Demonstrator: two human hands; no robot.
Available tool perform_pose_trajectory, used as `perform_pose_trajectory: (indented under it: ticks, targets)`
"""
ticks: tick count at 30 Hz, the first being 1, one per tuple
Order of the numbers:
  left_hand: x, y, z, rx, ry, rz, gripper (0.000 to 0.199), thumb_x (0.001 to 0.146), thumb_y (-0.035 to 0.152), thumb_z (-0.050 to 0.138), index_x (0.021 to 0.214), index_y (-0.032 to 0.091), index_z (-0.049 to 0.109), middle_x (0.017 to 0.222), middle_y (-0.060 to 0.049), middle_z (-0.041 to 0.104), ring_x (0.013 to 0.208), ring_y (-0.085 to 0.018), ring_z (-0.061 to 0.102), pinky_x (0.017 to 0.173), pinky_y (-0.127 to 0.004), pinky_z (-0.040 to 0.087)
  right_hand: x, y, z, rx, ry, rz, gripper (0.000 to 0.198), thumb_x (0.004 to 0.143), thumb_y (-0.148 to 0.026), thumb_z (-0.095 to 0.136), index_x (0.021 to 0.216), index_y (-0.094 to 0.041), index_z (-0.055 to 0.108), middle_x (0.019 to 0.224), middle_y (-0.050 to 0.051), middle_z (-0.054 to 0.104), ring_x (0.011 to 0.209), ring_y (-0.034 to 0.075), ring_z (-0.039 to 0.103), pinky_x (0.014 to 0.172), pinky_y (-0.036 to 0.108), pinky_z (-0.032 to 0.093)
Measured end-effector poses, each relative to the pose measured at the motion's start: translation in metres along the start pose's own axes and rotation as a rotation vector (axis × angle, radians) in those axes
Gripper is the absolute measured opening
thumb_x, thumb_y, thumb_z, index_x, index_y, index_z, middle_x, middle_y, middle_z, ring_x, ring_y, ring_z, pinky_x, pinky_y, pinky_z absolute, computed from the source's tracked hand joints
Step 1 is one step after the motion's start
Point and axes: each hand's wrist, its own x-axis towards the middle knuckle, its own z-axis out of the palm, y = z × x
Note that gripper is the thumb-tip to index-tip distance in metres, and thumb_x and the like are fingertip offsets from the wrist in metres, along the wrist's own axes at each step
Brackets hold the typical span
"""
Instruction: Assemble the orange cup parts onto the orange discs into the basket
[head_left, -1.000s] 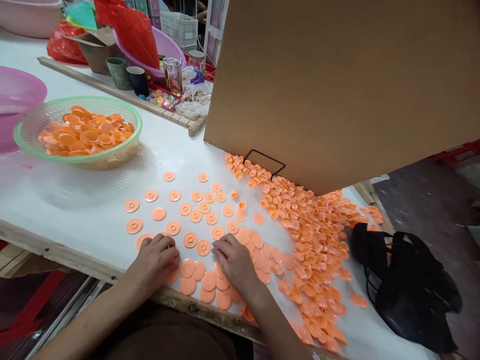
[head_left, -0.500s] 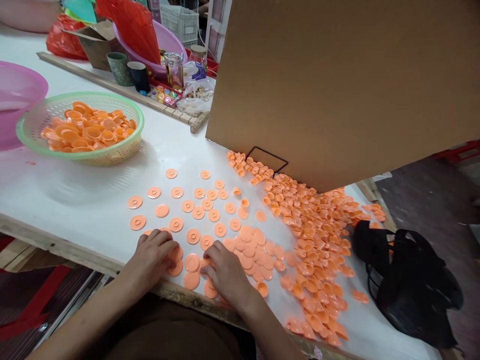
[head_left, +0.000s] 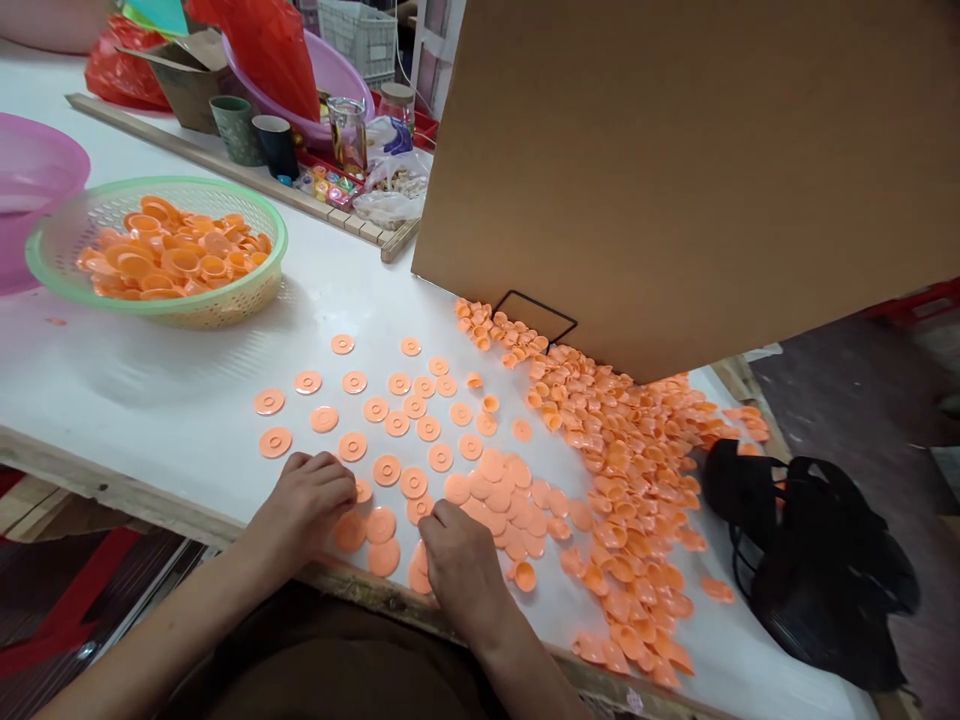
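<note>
My left hand [head_left: 313, 502] rests near the table's front edge. Its fingers are curled, with the tips at a small flat orange disc [head_left: 363, 491]. My right hand [head_left: 459, 558] is also closed, fingertips on the edge of another orange disc [head_left: 419, 510] that has a raised ring in its middle. Between the hands lie several loose discs [head_left: 383, 558]. Beyond them, more ringed discs [head_left: 386, 470] are spread singly over the white table. Right of these is an overlapping pile of plain-faced discs [head_left: 491, 497]. The undersides of my fingers are hidden.
A heap of small orange cups [head_left: 622, 470] spreads along the right, below a large cardboard box [head_left: 675, 180]. A green basket [head_left: 262, 215] of orange pieces stands at left, beside a pink basin [head_left: 45, 160]. A black bag [head_left: 825, 590] lies at right. Mugs [head_left: 276, 148] stand behind a wooden strip [head_left: 225, 170].
My right hand has shifted slightly right and down, and the ringed disc at its fingertips has moved with it. My left hand has moved up slightly, uncovering discs beside it.
</note>
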Motion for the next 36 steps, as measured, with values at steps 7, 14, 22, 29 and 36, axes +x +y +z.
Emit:
perform_pose_trajectory:
  ticks: [7,14,22,29,36]
  targets:
    - [-0.013,0.004,0.008,0.134,-0.114,0.063,0.014,0.085,0.013,0.054,0.086,0.022,0.064,0.086,-0.003,0.061,0.085,-0.019,0.048,0.075,-0.035,0.028,0.022,-0.026,0.001,0.139,-0.117,0.007,0.007,0.087,-0.021,0.060,0.093,-0.022,0.058,0.093,0.002,0.058,0.067,0.015,0.055,0.053,0.027,0.032]
    - [-0.020,0.009,0.009,0.012,-0.155,-0.013,0.015,0.085,0.008,0.051,0.076,0.019,0.057,0.081,-0.001,0.060,0.083,-0.017,0.049,0.074,-0.033,0.030,0.026,-0.025,-0.002,0.549,-0.014,0.141,0.011,0.081,-0.012,0.064,0.078,-0.021,0.059,0.082,-0.002,0.059,0.077,0.012,0.058,0.067,0.022,0.043]
    - [-0.028,0.002,0.000,0.020,-0.117,0.156,0.019,0.091,0.023,0.055,0.074,0.022,0.064,0.076,0.000,0.060,0.080,-0.016,0.048,0.075,-0.034,0.027,-0.013,0.009,-0.007,0.488,-0.008,0.133,0.013,0.090,-0.019,0.056,0.088,-0.023,0.068,0.084,0.001,0.061,0.078,0.013,0.060,0.069,0.023,0.043]
    - [-0.002,0.028,0.028,-0.012,-0.262,0.184,0.015,0.089,0.013,0.053,0.080,0.021,0.063,0.082,-0.002,0.058,0.084,-0.019,0.043,0.075,-0.036,0.025,-0.028,0.009,-0.021,0.305,-0.230,0.113,0.026,0.085,-0.015,0.058,0.106,-0.029,0.064,0.095,-0.001,0.056,0.073,0.011,0.057,0.063,0.023,0.039]
    - [0.002,0.033,0.029,-0.106,-0.273,0.145,0.015,0.081,0.005,0.055,0.077,0.019,0.059,0.081,-0.001,0.059,0.083,-0.017,0.046,0.075,-0.033,0.029,-0.029,0.015,-0.014,0.374,-0.121,0.131,0.014,0.089,-0.018,0.056,0.095,-0.025,0.066,0.092,0.000,0.059,0.077,0.012,0.059,0.065,0.022,0.040]
